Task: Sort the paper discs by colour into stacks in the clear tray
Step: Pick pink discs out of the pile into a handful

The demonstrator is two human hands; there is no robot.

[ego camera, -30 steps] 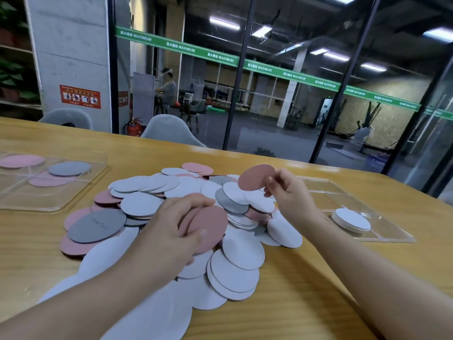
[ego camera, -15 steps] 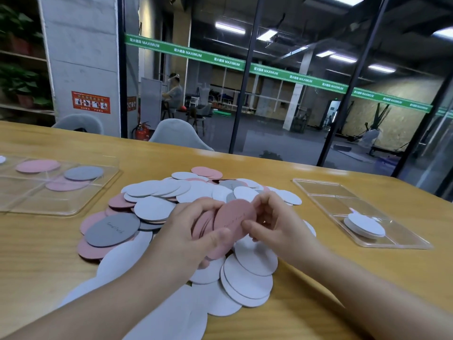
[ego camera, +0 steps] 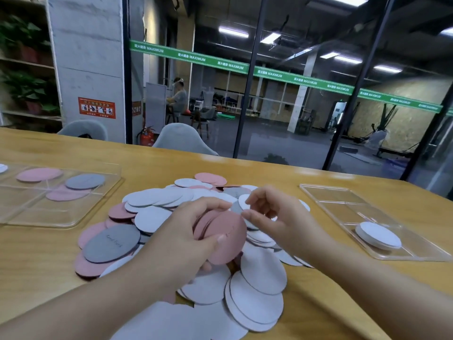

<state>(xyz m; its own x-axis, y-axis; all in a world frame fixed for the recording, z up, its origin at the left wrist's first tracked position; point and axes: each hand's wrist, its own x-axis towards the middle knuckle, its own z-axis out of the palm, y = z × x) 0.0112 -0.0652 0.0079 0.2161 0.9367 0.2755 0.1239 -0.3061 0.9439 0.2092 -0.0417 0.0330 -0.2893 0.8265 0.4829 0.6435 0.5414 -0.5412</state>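
left hand [ego camera: 181, 236] gripping a handful of pink discs [ego camera: 224, 238] over the pile [ego camera: 257, 285].

the left hand's fingers and thumb are curling round the upright pink discs at the centre of the wooden table [ego camera: 36, 261]. the right hand [ego camera: 274, 217], just at 3 o'clock of them, is hovering with fingers loosely bent, fingertips near the top disc's edge; whether it is pinching anything i cannot tell. a clear tray [ego camera: 340, 204] at 3 o'clock is holding a white stack [ego camera: 378, 235]. another tray [ego camera: 29, 212] at 10 o'clock is holding pink and grey discs.
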